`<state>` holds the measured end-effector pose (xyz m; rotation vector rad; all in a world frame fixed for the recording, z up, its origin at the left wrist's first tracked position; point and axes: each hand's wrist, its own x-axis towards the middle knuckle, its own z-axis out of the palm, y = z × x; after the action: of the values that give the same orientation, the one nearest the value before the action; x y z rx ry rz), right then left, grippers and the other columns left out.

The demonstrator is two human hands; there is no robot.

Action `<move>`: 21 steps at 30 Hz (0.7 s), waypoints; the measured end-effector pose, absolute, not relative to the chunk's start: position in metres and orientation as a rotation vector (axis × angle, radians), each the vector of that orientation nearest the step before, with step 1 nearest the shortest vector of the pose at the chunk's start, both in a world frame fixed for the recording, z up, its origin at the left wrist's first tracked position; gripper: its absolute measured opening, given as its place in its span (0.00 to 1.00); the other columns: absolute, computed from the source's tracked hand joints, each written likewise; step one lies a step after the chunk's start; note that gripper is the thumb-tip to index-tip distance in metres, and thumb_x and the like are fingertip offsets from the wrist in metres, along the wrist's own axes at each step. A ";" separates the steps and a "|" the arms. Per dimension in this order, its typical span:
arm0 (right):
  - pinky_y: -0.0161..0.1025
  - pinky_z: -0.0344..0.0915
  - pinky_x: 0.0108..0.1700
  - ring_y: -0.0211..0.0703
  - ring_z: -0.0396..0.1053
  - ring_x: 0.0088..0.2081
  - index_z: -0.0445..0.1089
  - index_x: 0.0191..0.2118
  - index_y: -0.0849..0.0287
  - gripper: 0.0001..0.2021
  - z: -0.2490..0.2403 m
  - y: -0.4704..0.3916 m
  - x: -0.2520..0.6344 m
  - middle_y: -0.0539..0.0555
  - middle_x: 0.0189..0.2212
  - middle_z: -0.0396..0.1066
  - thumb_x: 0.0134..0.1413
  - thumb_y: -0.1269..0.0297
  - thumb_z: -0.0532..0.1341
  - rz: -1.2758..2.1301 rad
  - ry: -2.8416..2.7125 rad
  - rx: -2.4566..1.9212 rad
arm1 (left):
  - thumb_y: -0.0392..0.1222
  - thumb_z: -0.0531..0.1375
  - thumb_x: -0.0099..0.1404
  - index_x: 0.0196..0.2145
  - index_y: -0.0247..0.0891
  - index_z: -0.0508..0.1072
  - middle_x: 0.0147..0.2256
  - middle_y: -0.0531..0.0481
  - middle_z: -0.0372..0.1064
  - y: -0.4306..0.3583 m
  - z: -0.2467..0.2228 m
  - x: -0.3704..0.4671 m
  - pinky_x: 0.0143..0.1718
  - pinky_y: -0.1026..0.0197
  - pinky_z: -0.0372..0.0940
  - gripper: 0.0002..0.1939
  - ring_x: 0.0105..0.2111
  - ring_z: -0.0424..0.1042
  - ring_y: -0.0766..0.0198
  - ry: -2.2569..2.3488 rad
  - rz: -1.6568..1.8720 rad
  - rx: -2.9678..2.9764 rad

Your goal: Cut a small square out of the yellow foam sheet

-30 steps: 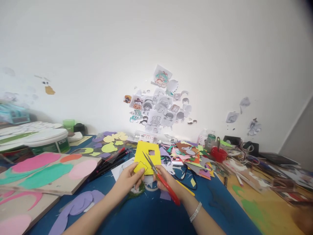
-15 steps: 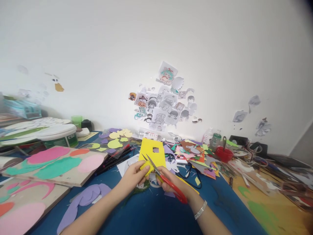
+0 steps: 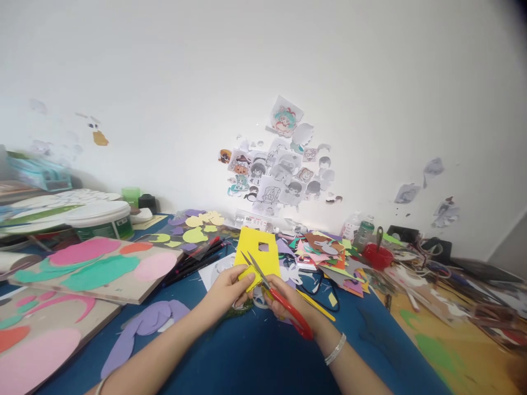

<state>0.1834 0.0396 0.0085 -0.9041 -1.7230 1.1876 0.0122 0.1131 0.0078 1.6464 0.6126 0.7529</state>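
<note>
Above the blue tabletop [image 3: 247, 365], the left hand [image 3: 229, 289] pinches a small yellow piece [image 3: 246, 271], with a yellow sheet [image 3: 247, 241] beyond at twelve o'clock. The right hand [image 3: 285, 296] grips red scissors [image 3: 288, 308], blades [image 3: 257, 267] parted towards eleven. For a clean edge, it seems best to steady the scissors and turn the piece into short snips (keeping the left hand clear).

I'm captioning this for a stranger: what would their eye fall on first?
Probably the red-handled scissors in the right hand, near the small yellow piece the left hand pinches, low at the centre. Just beyond is a bright yellow sheet with a hole. Above, a cluster of drawings stands out on the white wall.
</note>
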 end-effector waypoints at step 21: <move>0.31 0.49 0.20 0.30 0.48 0.21 0.59 0.44 0.56 0.28 -0.007 0.048 0.175 0.45 0.24 0.51 0.45 0.37 0.57 1.131 -1.685 -0.867 | 0.55 0.53 0.59 0.35 0.35 0.64 0.16 0.63 0.51 0.107 0.016 0.010 0.14 0.71 0.42 0.18 0.14 0.45 0.80 0.620 0.740 1.556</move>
<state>0.1754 0.0476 -0.0067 -0.8673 -1.6850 1.1307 0.0097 0.1075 0.0159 1.5559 0.6200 0.7400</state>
